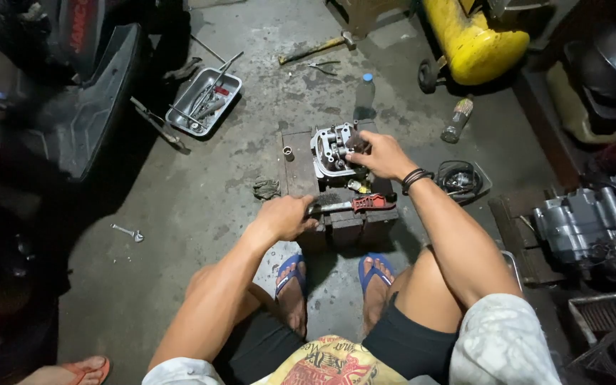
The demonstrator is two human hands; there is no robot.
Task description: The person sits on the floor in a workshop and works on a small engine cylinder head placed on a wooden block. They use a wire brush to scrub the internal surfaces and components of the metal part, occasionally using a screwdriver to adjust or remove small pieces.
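Seated over the wooden block [301,160], we steady the cylinder head [331,151] on top with our right hand [383,155], fingers clenched on its edge, while our left hand [283,217] grips the red-handled tool [351,205], best kept level beside it.

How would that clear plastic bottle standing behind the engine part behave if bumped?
The plastic bottle stands upright, tall and narrow, so it would probably tip easily. It looks mostly empty, so likely light. Once down, its round body would likely roll on the concrete floor.
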